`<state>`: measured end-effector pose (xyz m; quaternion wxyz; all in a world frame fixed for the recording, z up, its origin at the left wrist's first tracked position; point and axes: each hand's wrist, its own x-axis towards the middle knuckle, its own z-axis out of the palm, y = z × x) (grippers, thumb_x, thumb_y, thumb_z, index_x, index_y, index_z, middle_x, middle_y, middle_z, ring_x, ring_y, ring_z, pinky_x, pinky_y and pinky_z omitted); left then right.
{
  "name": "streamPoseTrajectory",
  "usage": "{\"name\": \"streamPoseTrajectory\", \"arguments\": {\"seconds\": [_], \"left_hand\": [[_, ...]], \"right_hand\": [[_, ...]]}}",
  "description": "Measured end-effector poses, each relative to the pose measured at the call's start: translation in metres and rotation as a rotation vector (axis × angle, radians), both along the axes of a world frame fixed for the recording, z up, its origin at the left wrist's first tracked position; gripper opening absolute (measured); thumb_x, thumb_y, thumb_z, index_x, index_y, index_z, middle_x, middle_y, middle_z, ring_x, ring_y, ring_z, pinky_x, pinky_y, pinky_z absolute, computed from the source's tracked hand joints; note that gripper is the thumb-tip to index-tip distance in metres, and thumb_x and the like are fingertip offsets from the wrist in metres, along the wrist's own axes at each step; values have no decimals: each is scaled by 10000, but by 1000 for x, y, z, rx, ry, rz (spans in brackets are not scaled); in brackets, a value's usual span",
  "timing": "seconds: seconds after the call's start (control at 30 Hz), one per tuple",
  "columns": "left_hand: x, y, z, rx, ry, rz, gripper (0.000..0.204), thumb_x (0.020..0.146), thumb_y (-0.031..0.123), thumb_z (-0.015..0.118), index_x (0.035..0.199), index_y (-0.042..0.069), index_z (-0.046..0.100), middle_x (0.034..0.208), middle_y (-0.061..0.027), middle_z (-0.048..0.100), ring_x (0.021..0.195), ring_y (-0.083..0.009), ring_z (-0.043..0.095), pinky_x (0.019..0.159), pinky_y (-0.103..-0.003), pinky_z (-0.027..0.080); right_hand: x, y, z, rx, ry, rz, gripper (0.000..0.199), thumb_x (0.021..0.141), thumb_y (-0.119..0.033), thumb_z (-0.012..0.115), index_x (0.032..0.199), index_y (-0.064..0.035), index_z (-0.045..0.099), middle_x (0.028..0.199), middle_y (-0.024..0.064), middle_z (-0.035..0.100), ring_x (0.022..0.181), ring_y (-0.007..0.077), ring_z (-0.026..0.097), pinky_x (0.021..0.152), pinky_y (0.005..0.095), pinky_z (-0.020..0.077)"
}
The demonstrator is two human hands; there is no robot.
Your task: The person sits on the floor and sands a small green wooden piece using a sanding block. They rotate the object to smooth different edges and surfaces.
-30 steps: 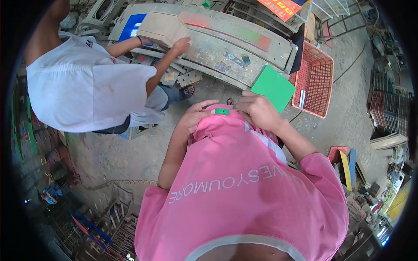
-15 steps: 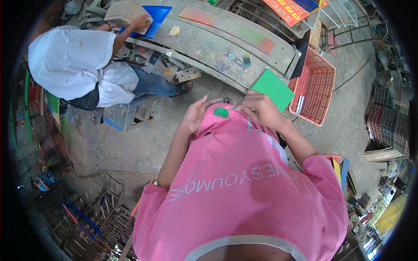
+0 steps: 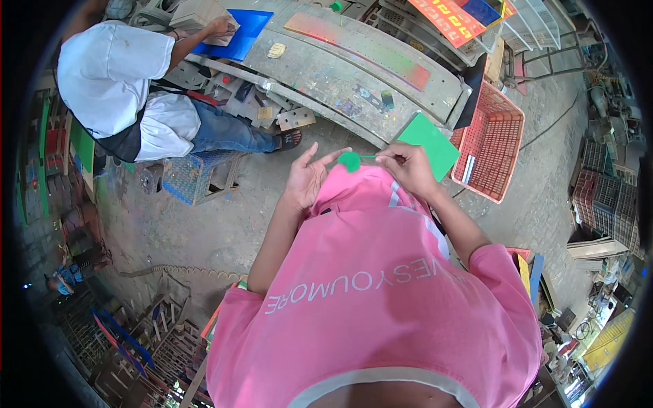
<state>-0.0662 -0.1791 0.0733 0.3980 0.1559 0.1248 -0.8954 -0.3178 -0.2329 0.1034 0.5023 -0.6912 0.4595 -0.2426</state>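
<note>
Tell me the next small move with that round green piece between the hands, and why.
Probably close the left hand on the round green piece: its fingers are spread open beside it, while the right hand pinches only the thin green strand running off it.

The small green disc (image 3: 349, 161) held between the person's two hands looks matt and smooth, like plastic or painted board, and the green sheet (image 3: 428, 144) beside it has the same flat finish. The pink shirt (image 3: 381, 292) is soft knitted cloth. The long workbench (image 3: 354, 61) is dull metal, scuffed and paint-stained. The red crate (image 3: 495, 143) is perforated plastic. The floor (image 3: 204, 224) is rough, dusty concrete.
</note>
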Motion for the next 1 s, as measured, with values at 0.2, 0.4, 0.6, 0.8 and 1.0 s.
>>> {"name": "streamPoseTrajectory", "arguments": {"seconds": [0.2, 0.4, 0.6, 0.8, 1.0], "left_hand": [[8, 6, -7, -4, 21, 19, 706, 984, 502, 293, 1431, -42, 237, 1300, -326, 464, 1160, -390, 548, 1000, -481, 443], [9, 0, -9, -62, 140, 31, 732, 979, 507, 300, 1462, -24, 156, 1312, -328, 447, 1177, -406, 531, 1007, -488, 438], [10, 2, -6, -83, 83, 41, 715, 983, 500, 296, 1448, -35, 203, 1226, -316, 525, 1097, -361, 595, 946, -449, 490], [9, 4, -4, -81, 59, 50, 723, 983, 500, 299, 1455, -35, 185, 1272, -317, 491, 1146, -361, 561, 981, -461, 460], [6, 3, -12, -120, 30, 11, 727, 985, 493, 297, 1456, -45, 166, 1305, -319, 465, 1192, -366, 530, 1021, -455, 429]], "right_hand": [[-8, -5, 9, 255, -187, -17, 105, 882, -54, 625, 905, 35, 676, 701, 65, 632, 639, 81, 585, 604, 241, 467], [4, -2, 19, 120, 6, 225, 125, 874, -84, 620, 905, 29, 664, 708, 126, 644, 599, 172, 610, 587, 294, 470], [-10, -15, 20, 15, 74, 421, 129, 873, -103, 604, 888, 17, 649, 712, 154, 628, 599, 233, 599, 587, 347, 455], [-9, -14, 27, 231, 50, 484, 119, 904, -82, 580, 885, 21, 636, 695, 61, 596, 640, 127, 531, 609, 298, 434], [-8, -16, 11, 151, -40, 388, 112, 885, -72, 576, 893, 10, 650, 654, 57, 599, 598, 114, 525, 576, 299, 427]]}}
